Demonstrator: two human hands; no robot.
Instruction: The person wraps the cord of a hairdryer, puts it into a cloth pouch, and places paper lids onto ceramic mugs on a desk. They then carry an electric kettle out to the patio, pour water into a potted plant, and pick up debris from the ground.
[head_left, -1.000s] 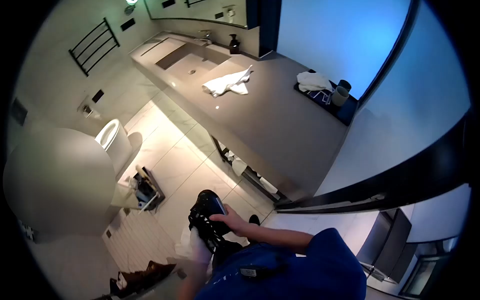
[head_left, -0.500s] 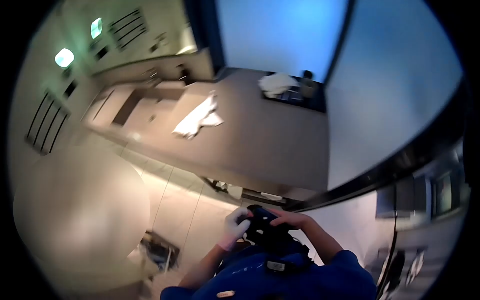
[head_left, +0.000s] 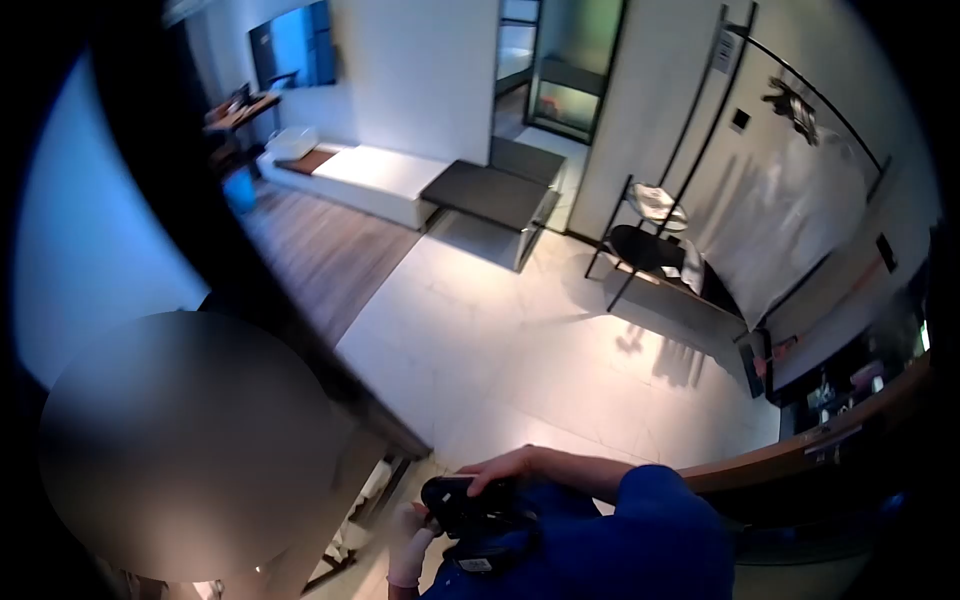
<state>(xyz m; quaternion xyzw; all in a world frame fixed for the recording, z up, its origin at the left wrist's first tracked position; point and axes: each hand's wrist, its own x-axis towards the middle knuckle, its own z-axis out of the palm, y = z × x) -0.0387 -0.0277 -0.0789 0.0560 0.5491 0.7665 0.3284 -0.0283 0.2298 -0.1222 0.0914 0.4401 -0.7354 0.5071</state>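
Note:
Low in the view, close to the blue shirt, a black object (head_left: 455,503) is held between both hands; dimness keeps its exact kind unclear. My right hand (head_left: 497,467), bare, grips its upper side with the fingers closed over the edge. My left hand (head_left: 408,530), in a pale glove, is at the object's left side, its fingers bent and partly blurred. A small black device with a white label (head_left: 475,565) lies against the shirt just below the object.
A dark bench (head_left: 490,195) adjoins a long white bench (head_left: 375,170) across the pale floor. A black rack (head_left: 690,130) with a hanging white cloth (head_left: 800,225) stands to the right. A dark door frame (head_left: 250,270) crosses the left side; a large blurred round patch covers the lower left.
The view has swung from the washbasin counter to the room with benches and the rack. The black object remains in my hands; my left hand, away from it at first, has come up to it.

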